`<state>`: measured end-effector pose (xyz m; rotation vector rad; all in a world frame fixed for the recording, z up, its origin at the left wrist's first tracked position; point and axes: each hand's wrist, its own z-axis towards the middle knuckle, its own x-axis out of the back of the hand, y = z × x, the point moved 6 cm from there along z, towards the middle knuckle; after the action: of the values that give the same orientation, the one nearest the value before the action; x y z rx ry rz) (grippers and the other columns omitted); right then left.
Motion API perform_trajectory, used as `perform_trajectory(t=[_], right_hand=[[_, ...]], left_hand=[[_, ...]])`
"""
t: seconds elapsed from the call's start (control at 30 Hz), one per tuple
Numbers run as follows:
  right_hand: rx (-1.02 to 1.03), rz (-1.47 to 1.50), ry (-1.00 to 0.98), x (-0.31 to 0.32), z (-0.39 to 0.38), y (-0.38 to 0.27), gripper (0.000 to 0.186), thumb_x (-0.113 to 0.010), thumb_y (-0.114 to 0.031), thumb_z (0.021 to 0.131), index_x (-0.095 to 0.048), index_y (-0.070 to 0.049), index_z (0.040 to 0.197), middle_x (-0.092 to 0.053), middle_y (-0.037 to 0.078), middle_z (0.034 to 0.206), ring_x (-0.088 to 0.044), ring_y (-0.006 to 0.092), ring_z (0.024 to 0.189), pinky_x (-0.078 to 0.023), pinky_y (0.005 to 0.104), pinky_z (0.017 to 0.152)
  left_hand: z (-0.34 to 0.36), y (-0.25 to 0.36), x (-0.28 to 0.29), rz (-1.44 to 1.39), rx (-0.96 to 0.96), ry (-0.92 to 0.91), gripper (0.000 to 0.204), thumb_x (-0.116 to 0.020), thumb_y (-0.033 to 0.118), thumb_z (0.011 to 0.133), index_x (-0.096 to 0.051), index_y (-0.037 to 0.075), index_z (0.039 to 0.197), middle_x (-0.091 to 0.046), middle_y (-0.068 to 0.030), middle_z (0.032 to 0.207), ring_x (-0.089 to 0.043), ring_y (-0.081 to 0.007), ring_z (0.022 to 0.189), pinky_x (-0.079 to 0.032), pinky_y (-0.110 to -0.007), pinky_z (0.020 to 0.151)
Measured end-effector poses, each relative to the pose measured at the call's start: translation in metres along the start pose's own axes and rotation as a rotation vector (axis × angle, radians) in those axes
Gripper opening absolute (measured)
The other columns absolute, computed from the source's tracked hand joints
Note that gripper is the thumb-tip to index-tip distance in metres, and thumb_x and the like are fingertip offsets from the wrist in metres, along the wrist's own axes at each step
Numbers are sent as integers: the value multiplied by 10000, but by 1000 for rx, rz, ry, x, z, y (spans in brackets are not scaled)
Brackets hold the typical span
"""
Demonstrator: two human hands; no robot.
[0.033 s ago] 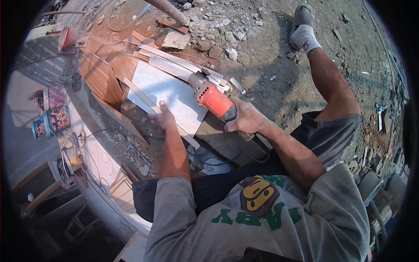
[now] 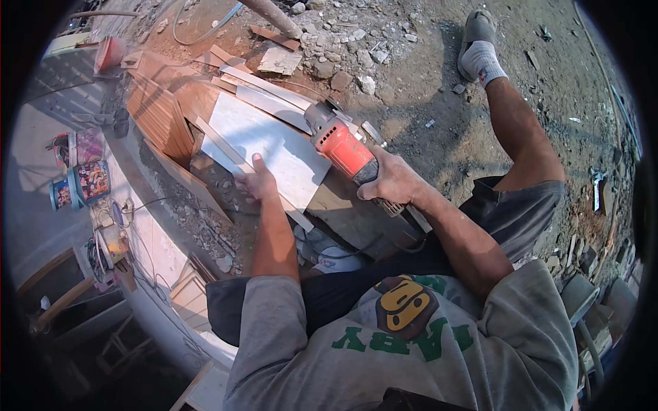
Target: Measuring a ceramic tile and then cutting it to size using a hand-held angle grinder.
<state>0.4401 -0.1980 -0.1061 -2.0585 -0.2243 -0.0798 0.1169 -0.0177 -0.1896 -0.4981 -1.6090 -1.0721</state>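
My right hand (image 2: pixel 394 179) is wrapped around the rear body of a red and black angle grinder (image 2: pixel 345 151). The grinder's metal head is at the far right edge of a white tile (image 2: pixel 236 127), beside some strips; its disc is mostly hidden. A long narrow strip (image 2: pixel 223 145) lies slantwise across the tile's left part and sticks out past its near edge. My left hand (image 2: pixel 259 181) grips this strip, thumb on top and fingers over its left side. The fingertips are partly hidden, so I cannot tell whether they also hold the tile.
Thin pale strips (image 2: pixel 274 92) lie beyond the tile. Brown tiles (image 2: pixel 159 113) lean at its left. Rubble (image 2: pixel 343 79) covers the ground ahead. Patterned buckets (image 2: pixel 92 181) and cables stand on the left ledge. My outstretched leg (image 2: pixel 517 130) is at right.
The grinder and my right hand have shifted slightly to the right and away from me. My left hand stays on the strip.
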Motion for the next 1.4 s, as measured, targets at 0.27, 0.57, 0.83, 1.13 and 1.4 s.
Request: perform_trajectory(t=[0.27, 0.57, 0.83, 1.13, 1.4], right_hand=[[-45, 89, 304, 106, -5, 7, 728, -755, -295, 560, -538, 51, 1163, -648, 207, 966, -632, 300, 904, -478, 372, 838], [-5, 170, 357, 137, -2, 13, 719, -756, -220, 585, -503, 17, 1215, -580, 71, 892, -570, 178, 780, -477, 320, 723], [-47, 183, 364, 139, 8, 17, 659, -776, -261, 569, -533, 11, 1118, -625, 134, 853, -612, 264, 777, -482, 377, 754], [-55, 199, 391, 153, 6, 19, 607, -773, -263, 582, -524, 14, 1060, -613, 149, 872, -597, 271, 777, -480, 373, 752], [21, 316, 465, 167, -12, 5, 535, -761, -202, 596, -528, -5, 1035, -576, 77, 819, -562, 189, 720, -470, 329, 699]], left_hand=[[-78, 140, -1, 144, -818, -234, 572, -686, 387, 818, -532, 162, 1321, -363, -115, 1475, -232, -279, 1427, -52, -652, 1126], [-160, 177, -84, 915, -1288, -712, 531, -752, 239, 725, -606, 186, 1233, -533, -94, 1316, -429, -277, 1307, -150, -614, 1131], [-157, 180, -111, 906, -1410, -671, 360, -596, 194, 822, -635, 185, 1179, -599, -84, 1208, -545, -258, 1178, -278, -517, 1063], [-132, 199, -96, 771, -1423, -1044, 261, -734, 246, 715, -611, 90, 885, -652, -91, 983, -620, -303, 977, -429, -469, 867], [-135, 262, -60, 447, -1534, -867, 208, -613, 261, 873, -671, 155, 1042, -623, -114, 973, -592, -332, 982, -460, -447, 856]])
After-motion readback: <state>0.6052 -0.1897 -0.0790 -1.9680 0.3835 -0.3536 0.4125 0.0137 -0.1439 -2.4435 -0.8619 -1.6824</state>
